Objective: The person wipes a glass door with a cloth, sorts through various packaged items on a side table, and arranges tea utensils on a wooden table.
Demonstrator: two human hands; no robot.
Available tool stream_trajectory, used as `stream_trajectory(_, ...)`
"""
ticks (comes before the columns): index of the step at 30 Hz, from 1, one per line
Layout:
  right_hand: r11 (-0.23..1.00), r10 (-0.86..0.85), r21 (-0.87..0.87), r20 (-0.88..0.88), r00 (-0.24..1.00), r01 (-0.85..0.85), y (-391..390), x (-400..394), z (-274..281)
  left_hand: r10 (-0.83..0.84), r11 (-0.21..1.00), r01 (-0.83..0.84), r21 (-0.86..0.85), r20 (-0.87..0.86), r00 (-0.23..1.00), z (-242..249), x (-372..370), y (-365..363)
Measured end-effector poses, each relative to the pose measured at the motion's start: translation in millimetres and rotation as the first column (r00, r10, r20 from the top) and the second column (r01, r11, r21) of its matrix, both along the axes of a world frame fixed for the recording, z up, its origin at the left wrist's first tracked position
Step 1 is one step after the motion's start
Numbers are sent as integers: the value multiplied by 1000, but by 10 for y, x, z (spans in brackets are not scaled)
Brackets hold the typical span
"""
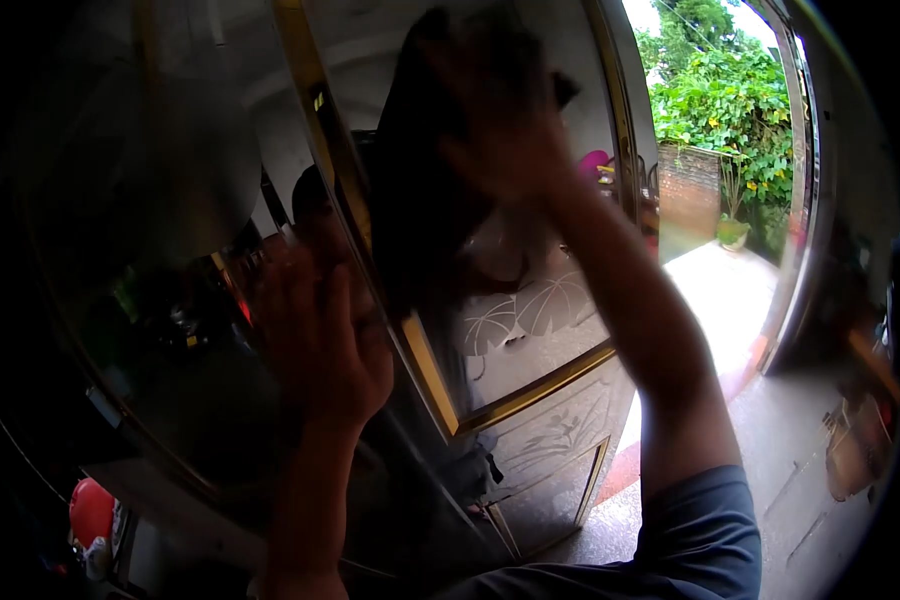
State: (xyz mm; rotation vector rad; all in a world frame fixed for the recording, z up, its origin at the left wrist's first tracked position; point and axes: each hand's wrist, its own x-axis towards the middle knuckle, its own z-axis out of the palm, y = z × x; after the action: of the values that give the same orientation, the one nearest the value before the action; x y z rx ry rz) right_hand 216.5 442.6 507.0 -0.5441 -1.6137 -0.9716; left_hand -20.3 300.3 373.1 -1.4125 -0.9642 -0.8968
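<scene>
Right hand is raised high, gripping a dark cloth pressed vs. the glass door; the cloth hangs long-axis vertical, its tail pointing down. Left hand, fingers spread and holding nothing, lies flat on the glass by the gold door frame. Beyond, a sunlit patio w/ potted plant and brick wall.

Head view: strong backlight, dim interior, fisheye frame

Daylight enters from the open doorway at upper right; foliage and paving there bright, paving near washed out; left half dark, detail lost in shadow; left hand and right hand close to the lens, backlit, soft with blur; gold door frame catches a dull sheen; edges curve strongly, corners vignetted black.
</scene>
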Motion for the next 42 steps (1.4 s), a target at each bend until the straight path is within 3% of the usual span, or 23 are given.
stream_trajectory(3,999,-52,-29,-298,953,46,-3,433,262,-18,1000,18,1,-5,1000,-23,-13,3)
stream_trajectory(6,968,-225,-155,-178,958,199,25,363,48,-8,1000,8,-6,-6,1000,4,17,-47)
stream_trajectory(10,858,-451,-291,-34,892,423,35,263,-673,-13,1000,13,-26,-7,1000,53,33,-76)
stream_trajectory(11,867,-488,-112,8,873,486,-73,71,-1096,-6,1000,5,-21,-12,1000,44,8,-63)
stream_trajectory(12,968,-58,-233,139,989,90,-212,82,-1441,4,1000,-4,-19,-18,1000,34,-6,-64)
stream_trajectory(13,949,34,-308,295,955,61,-418,146,-1651,19,1000,-20,-17,-24,1000,39,3,-86)
stream_trajectory(14,938,64,-338,373,926,71,-364,219,-1941,21,999,-22,-23,-30,999,45,8,-101)
stream_trajectory(16,968,-40,-203,453,890,147,-257,482,-2027,30,999,-31,-27,-38,999,69,5,-110)
stream_trajectory(18,935,-226,-174,383,896,310,0,739,-1642,51,998,-53,-32,-44,998,78,-16,-108)
stream_trajectory(19,940,-218,-217,210,953,262,254,932,-1357,59,998,-61,-36,-43,997,71,-32,-95)
stream_trajectory(21,980,-17,-199,-85,996,-1,536,1217,-720,62,997,-64,-32,-52,997,68,-69,-67)
stream_trajectory(22,972,178,-119,-187,966,-202,479,1260,-477,60,997,-63,-37,-56,997,71,-68,-80)
stream_trajectory(27,920,127,-301,-376,918,-250,377,941,-979,83,996,-82,19,-60,995,116,-74,-82)
stream_trajectory(30,938,50,-307,-334,941,-159,190,797,-1908,92,996,-93,-2,-83,992,140,-61,-112)
stream_trajectory(32,892,-49,-441,-319,947,-102,4,769,-2683,98,995,-97,9,-95,991,178,-37,-154)
stream_trajectory(35,801,-134,-598,-188,973,-5,-159,921,-3090,81,997,-80,15,-107,991,216,-29,-170)
stream_trajectory(39,894,-162,-448,-296,941,13,287,1059,-2916,76,997,-72,38,-116,990,222,-16,-157)
stream_trajectory(40,933,-142,-360,-342,929,9,292,1091,-2445,80,996,-77,36,-109,991,219,-4,-172)
stream_trajectory(41,919,-69,-377,-442,894,-116,201,1043,-2017,85,996,-82,27,-106,991,207,5,-177)
stream_trajectory(42,949,24,-273,-440,898,-159,143,1006,-1630,88,996,-87,11,-106,991,200,-3,-171)
